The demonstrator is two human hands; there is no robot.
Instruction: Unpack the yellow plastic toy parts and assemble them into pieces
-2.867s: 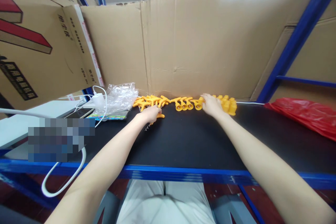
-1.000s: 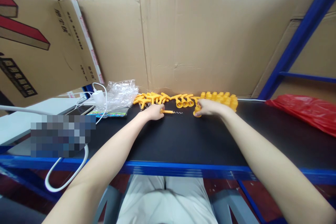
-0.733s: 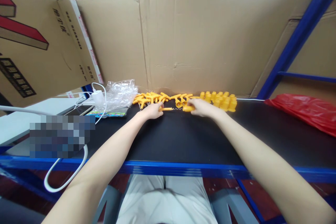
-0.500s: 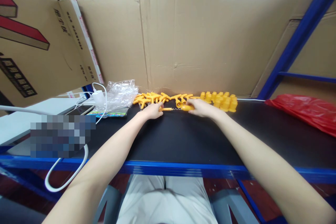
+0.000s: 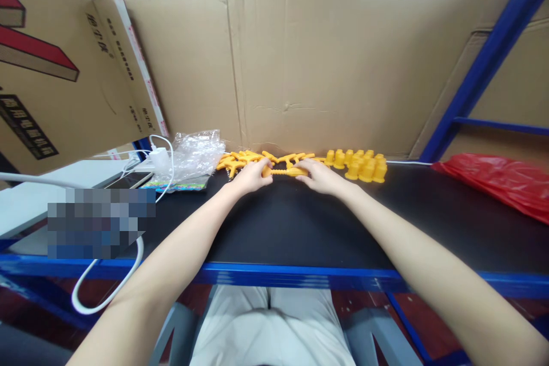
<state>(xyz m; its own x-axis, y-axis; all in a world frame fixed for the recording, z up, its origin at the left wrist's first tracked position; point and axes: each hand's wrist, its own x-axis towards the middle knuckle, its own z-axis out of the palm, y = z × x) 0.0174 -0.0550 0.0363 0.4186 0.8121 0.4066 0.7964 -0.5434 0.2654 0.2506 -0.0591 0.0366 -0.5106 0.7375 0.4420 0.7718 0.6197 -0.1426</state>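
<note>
My left hand (image 5: pixel 254 177) is closed on a yellow spiral-ridged rod (image 5: pixel 279 172), held level just above the black tabletop (image 5: pixel 283 223). A yellow tube-like piece (image 5: pixel 298 172) is in the closed fingers of my right hand (image 5: pixel 321 176). Rod and tube lie in one line and appear to meet end to end; the exact joint is too small to make out. Behind the hands is a row of yellow branching pieces (image 5: pixel 245 159). Several yellow cup-shaped pieces (image 5: pixel 366 167) stand to the right of my right hand.
Clear plastic bags (image 5: pixel 193 151) and a white charger (image 5: pixel 159 160) with cables lie at the left. A red plastic bag (image 5: pixel 493 183) is at the right. Cardboard (image 5: pixel 343 68) walls the back, and a blue beam (image 5: pixel 300 275) edges the table's front.
My hands have come closer together. The thin metal spring that showed between rod and tube is now out of sight, and the two pieces appear to meet.
</note>
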